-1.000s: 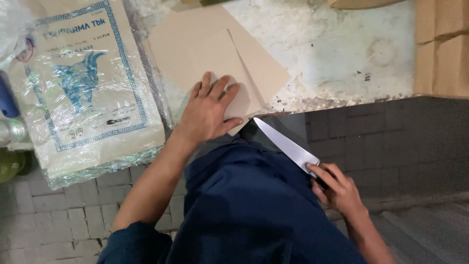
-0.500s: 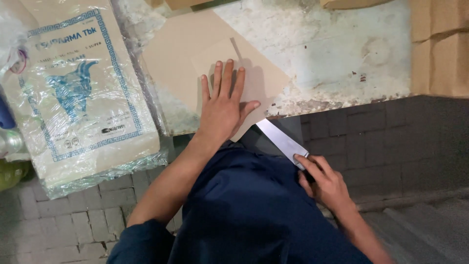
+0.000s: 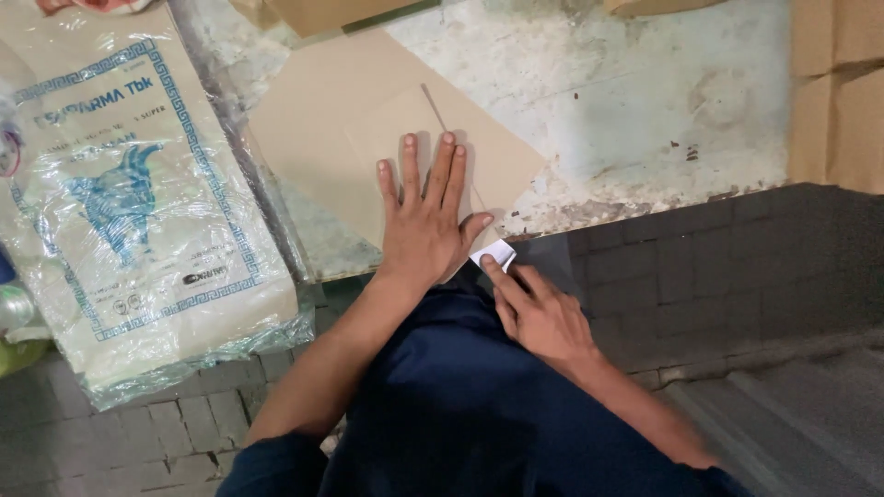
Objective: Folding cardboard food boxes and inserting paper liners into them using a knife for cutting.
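Two hands in view, both the person's own. Left hand lies flat, palm down, on the cardboard sheet, four fingers stretched out & slightly apart, thumb out to the right side; it presses on the sheet, grips nothing. Right hand sits just beside it, below & to the right, at the near edge of the slab. Its fingers are curled together around a knife, index laid along the top; only a short pale bit of blade shows between the 2 hands, rest hidden under the left palm & the right fingers. Handle not visible.

Cardboard: 1 tan sheet lying flat on the slab, near corner reaching the slab's front edge; a fold or cut line runs down its middle toward the left hand. Can't tell if it is 1 folded piece or 2 layers. The blade tip is at the sheet's near edge, close to the left thumb.

Around: 1 big plastic sack, clear w/ blue printed border & animal picture, lies left of the sheet, partly on the brick floor. 2 cardboard boxes stacked at the far right, 1 more box edge at top. Slab is grey-white, stained. Person's dark blue clothing fills the lower middle.
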